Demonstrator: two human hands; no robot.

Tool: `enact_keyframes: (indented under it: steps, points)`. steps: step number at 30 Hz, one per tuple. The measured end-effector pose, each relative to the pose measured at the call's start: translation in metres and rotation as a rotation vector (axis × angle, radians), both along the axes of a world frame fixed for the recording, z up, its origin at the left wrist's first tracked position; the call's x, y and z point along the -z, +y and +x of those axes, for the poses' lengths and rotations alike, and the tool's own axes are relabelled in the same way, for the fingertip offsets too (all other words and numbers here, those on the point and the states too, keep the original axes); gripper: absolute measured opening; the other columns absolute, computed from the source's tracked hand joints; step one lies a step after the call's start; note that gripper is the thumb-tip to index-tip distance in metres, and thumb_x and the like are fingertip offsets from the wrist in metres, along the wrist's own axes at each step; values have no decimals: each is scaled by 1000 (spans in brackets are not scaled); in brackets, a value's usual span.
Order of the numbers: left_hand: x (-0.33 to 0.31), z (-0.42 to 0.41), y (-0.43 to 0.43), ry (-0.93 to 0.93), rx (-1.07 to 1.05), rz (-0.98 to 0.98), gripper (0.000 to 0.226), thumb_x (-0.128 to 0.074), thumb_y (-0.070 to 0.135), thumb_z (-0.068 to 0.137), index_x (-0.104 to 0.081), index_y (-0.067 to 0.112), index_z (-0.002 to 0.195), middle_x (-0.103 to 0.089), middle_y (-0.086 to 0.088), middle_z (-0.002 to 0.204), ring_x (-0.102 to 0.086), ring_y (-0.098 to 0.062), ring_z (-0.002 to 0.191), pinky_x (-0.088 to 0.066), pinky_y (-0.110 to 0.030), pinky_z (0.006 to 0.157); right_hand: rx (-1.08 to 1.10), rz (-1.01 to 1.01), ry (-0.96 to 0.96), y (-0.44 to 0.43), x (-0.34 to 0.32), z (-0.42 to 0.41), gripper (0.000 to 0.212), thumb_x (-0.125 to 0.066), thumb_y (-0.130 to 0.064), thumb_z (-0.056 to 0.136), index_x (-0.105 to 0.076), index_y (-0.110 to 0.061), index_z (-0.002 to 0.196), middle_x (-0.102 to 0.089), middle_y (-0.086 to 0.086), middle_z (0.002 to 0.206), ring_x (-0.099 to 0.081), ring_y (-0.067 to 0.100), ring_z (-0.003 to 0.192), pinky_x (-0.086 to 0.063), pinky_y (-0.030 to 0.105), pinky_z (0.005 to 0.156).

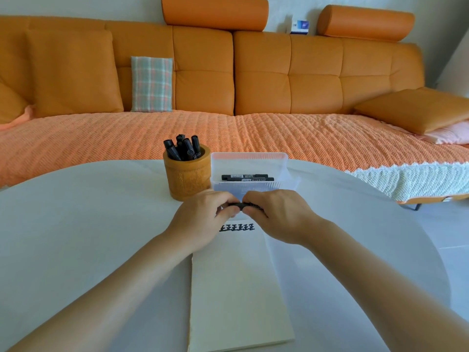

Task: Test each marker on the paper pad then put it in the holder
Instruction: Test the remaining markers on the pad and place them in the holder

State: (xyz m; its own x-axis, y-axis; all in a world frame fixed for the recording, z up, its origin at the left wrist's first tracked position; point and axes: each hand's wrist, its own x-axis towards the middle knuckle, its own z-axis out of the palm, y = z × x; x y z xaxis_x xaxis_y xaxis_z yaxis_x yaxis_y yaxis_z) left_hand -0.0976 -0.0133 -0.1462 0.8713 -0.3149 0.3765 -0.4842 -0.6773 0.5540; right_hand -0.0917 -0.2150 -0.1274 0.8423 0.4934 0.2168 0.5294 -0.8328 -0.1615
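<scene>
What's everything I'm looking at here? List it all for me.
table: one, white, nearest
pad: one, cream, on the table in front
marks: one row, black, top of the pad
holder: one, amber, behind the pad, left of the tray
holder markers: several, black, upright in the holder
tray: one, clear, right of the holder
tray markers: two, black, lying in the tray
held marker: one, black, above the pad
sofa: one, orange, behind the table
throw: one, orange, over the sofa seat
plaid cushion: one, green-pink, against the sofa back
bolsters: two, orange, atop the sofa back
box: one, blue-white, between the bolsters
left hand: holds the held marker's left end
right hand: holds its right end
</scene>
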Motion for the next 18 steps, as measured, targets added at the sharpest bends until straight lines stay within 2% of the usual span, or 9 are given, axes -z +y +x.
enact_keyframes:
  steps: [5, 8, 10, 14, 16, 18]
  points:
    - [0, 2, -1, 33, 11, 8, 20, -59, 29, 96, -67, 26, 78, -53, 11, 66, -50, -5, 80, -41, -30, 66, -2, -42, -49, 1, 4, 1, 30, -33, -46, 102, -56, -29, 95, -54, -8, 69, -49, 20, 63, -38, 34, 54]
    - [-2, 3, 0, 64, 27, 58, 18, -50, 28, 100, -63, 25, 88, -54, 10, 77, -50, -7, 82, -42, -33, 69, -28, -45, -91, 4, 6, -1, 52, -13, -55, 94, -56, -24, 94, -59, -7, 72, -53, 22, 63, -44, 38, 56]
    - [-3, 2, 0, 45, 38, 108, 20, -44, 29, 102, -61, 22, 95, -57, 8, 83, -52, -10, 83, -45, -38, 71, -48, -31, -84, 6, 5, -1, 58, -10, -56, 91, -57, -22, 95, -63, -6, 75, -55, 20, 65, -44, 38, 60]
    - [-7, 2, 3, -19, 92, 147, 21, -43, 33, 102, -58, 22, 94, -58, 9, 81, -54, -11, 78, -46, -40, 67, -89, 0, -137, 5, 2, 0, 41, -25, -52, 97, -56, -26, 95, -61, -7, 69, -52, 18, 60, -43, 38, 54]
    - [-6, 4, 5, 10, 132, 103, 22, -46, 35, 102, -60, 21, 94, -58, 9, 82, -54, -11, 79, -46, -38, 67, -98, 14, -144, 4, 2, -1, 28, -35, -47, 100, -57, -29, 96, -59, -8, 68, -49, 18, 59, -41, 35, 52]
    - [-5, 6, 6, 61, 146, 36, 21, -48, 34, 101, -63, 21, 96, -60, 7, 84, -56, -11, 79, -46, -38, 68, -77, 25, -133, 3, 1, -1, 27, -37, -49, 100, -60, -34, 100, -61, -8, 70, -51, 18, 61, -43, 35, 52]
